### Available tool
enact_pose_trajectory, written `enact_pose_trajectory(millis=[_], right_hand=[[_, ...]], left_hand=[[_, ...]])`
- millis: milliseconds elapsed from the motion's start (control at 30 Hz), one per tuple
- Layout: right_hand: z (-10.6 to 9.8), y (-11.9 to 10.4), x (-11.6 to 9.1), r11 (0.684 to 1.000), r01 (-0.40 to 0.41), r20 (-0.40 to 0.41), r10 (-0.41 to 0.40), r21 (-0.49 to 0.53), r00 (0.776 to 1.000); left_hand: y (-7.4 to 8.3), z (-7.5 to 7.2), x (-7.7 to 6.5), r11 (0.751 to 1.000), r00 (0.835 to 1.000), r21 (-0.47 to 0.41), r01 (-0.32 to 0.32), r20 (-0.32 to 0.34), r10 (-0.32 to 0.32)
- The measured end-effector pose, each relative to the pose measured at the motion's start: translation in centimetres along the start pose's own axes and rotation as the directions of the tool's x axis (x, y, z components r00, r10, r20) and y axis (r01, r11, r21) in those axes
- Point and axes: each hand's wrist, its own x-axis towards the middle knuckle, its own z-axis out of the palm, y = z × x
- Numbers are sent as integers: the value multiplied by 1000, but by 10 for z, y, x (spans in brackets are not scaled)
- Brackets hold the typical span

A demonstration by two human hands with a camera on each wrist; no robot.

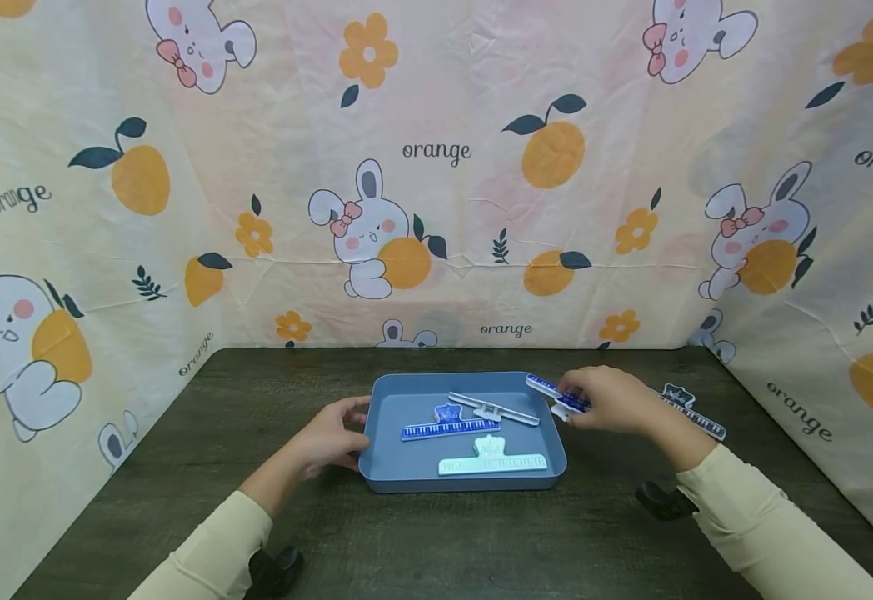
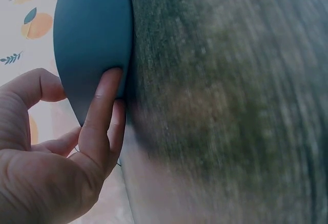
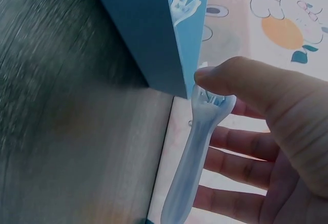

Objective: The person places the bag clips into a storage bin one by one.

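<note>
In the head view my left hand point(image 1: 331, 435) holds the left end of a blue-grey tray point(image 1: 406, 482). The left wrist view has its fingertips against the outside of the tray wall point(image 2: 95, 34). My right hand point(image 1: 607, 400) pinches a blue bag clip point(image 1: 543, 385) with a piano-key pattern, over the tray's right rim near the far corner. From the right wrist, the clip's pale back and metal spring point(image 3: 214, 100) show under my thumb. Inside the tray lie another blue clip point(image 1: 451, 429), a white clip point(image 1: 507, 412) seen edge-on, and a mint-green clip point(image 1: 492, 465).
A black piano-key clip point(image 1: 695, 411) lies on the dark wood table point(image 1: 436, 550) to the right, partly behind my right wrist. Printed cloth point(image 1: 466, 208) with rabbits and oranges hangs along the back and both sides.
</note>
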Motion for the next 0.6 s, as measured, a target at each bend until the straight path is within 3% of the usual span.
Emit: enact_pose_trajectory(millis=[600], right_hand=[[-7, -32, 9, 993, 103, 17, -102, -49, 995]], left_hand=[[0, -1, -1, 1000, 1000, 8, 1, 3, -1]])
